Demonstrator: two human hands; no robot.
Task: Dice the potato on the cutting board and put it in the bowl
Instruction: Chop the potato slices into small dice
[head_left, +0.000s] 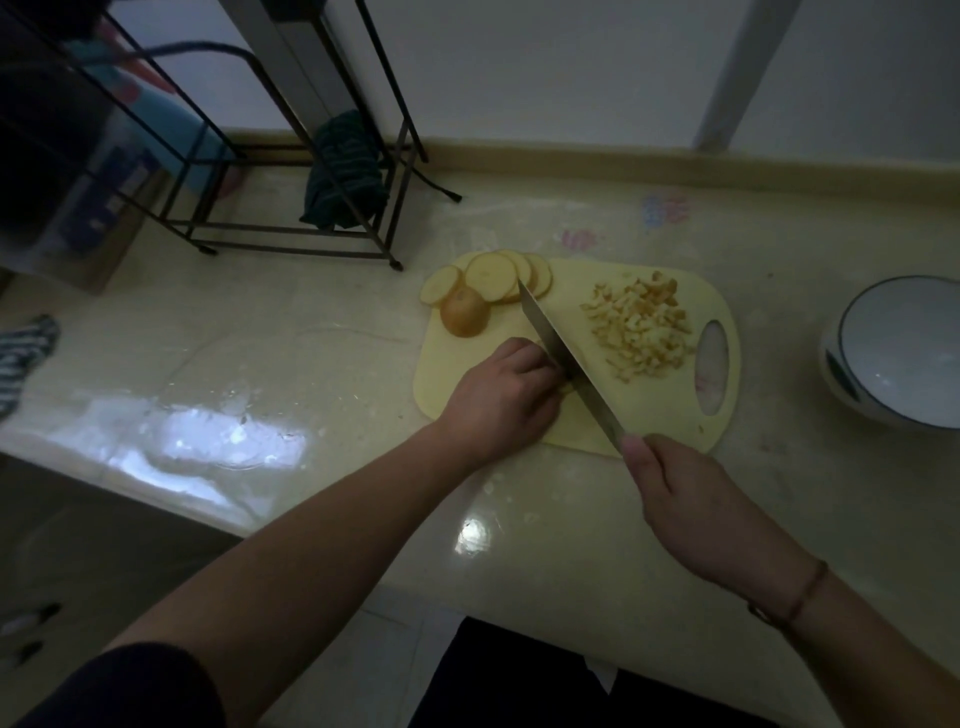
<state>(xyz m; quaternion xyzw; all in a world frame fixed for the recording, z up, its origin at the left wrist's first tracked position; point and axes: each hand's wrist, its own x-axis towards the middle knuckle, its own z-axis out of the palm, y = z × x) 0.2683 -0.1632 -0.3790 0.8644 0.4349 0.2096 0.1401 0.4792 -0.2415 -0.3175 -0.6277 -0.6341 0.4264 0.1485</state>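
Note:
A pale yellow cutting board (660, 410) lies on the counter. At its far left corner sit several round potato slices (491, 275) and a potato end piece (464, 312). A heap of diced potato (641, 325) covers the board's right part. My left hand (501, 397) presses down on potato pieces that it mostly hides, beside the blade. My right hand (685, 499) grips the handle of a long knife (558, 348), whose blade runs diagonally across the board against my left fingers. A white bowl (904, 353) with a dark rim stands to the right, with nothing in it.
A black wire rack (291, 228) stands at the back left with a dark green cloth (343, 176) hanging in it. A striped cloth (26, 358) lies at the left edge. The counter's front edge runs below my arms, with wet glare on its left part.

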